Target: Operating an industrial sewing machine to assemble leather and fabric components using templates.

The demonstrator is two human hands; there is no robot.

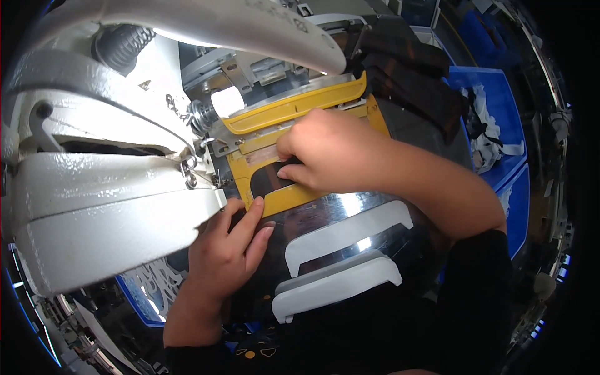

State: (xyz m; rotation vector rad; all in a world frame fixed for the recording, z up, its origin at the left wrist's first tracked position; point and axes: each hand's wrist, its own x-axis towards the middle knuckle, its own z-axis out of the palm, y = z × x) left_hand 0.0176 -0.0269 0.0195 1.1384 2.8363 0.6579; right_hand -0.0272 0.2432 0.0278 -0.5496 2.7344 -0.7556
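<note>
A flat yellow frame [290, 199] with a cut-out lies in front of the machine's arm, and dark cloth shows through its opening. My right hand [331, 150] reaches over the frame from the right. Its fingers are curled in at the opening, with thumb and forefinger close to the cloth; what lies between them is hidden. My left hand [231, 247] rests at the frame's near left corner, forefinger stretched onto the yellow edge and thumb held apart. Behind my right hand runs a raised yellow clamp bar [297, 103].
A large white sewing machine [106, 212] fills the left side. White curved pieces [350, 234] lie on a shiny black plate nearer to me. Dark cloth [406, 75] is heaped at the back right. Blue bins [512, 112] with scraps stand at right; another bin [140, 303] is lower left.
</note>
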